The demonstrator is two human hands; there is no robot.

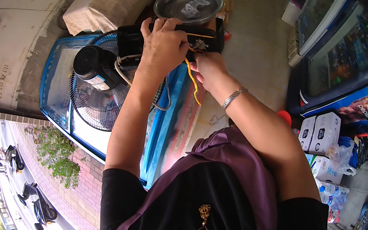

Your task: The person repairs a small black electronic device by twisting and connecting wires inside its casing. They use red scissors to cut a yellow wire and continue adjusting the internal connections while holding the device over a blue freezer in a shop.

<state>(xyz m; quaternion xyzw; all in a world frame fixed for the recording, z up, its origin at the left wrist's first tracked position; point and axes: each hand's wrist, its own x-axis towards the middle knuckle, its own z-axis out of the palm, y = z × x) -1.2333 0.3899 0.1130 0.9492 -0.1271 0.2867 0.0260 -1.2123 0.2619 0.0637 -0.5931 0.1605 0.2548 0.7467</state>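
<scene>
My left hand (165, 43) lies over a long black object (131, 40), its fingers curled round the upper side. What kind of object this is I cannot tell. Just to the right, my right hand (208, 66) is closed at the lower side of the object, its fingertips partly hidden. A small greyish metal part (199, 45) shows on the black surface between the hands. Yellow cord (194, 84) runs along the object and dangles loose beside my right hand. Below and left of my left hand is a black electric fan (96, 66) with a wire guard and a pale cable (121, 70).
Behind my hands sits a metal basin (188, 4) holding clear plastic. A blue-framed chest freezer (59, 56) is beneath the fan, next to a cloth-covered bulk (110, 1). Drinks coolers (345, 53), white cartons (325, 131) and bottles (332, 190) line the right. Parked scooters (37, 205) are outside, lower left.
</scene>
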